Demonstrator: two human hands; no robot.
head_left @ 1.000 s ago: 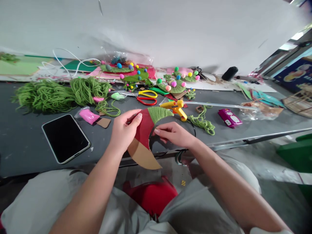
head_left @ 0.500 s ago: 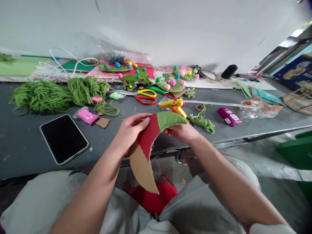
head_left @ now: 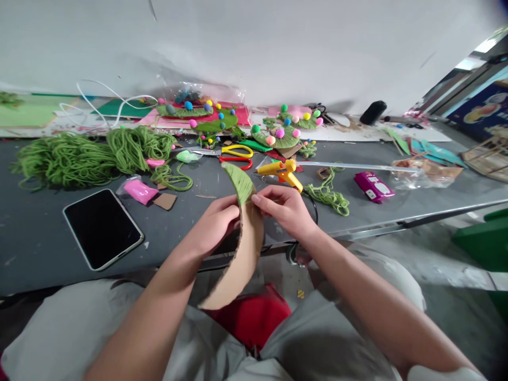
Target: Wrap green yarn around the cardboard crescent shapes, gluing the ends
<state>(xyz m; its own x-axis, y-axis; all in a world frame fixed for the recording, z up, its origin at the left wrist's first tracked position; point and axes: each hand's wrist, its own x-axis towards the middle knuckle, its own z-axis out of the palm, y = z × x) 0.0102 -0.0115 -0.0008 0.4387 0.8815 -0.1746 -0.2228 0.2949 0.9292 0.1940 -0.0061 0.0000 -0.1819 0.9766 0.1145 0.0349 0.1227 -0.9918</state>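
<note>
Over the near edge of the desk [head_left: 162, 233], the left hand [head_left: 216, 222] and right hand [head_left: 286, 210] pinch opposite sides of a cardboard crescent [head_left: 251, 238], its long axis running from the far, green-yarn tip [head_left: 238, 182] back past that edge.

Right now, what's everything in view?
Flat table: one, grey, ahead
Curved yarn-tipped cardboard: one, tan and green, front centre
Stringy yarn bundles: two, green, table's left
Flat rectangular tablet: one, black, front left
Metal scissors: one, red-yellow handles, table centre
Plastic glue gun: one, yellow, right of scissors
Plastic pouch: one, pink, behind tablet
Rectangular packet: one, purple, table's right
Pompom yarn shapes: several, green, table's rear
Left hand: one, bare, cardboard's left edge
Right hand: one, bare, cardboard's right edge
</note>
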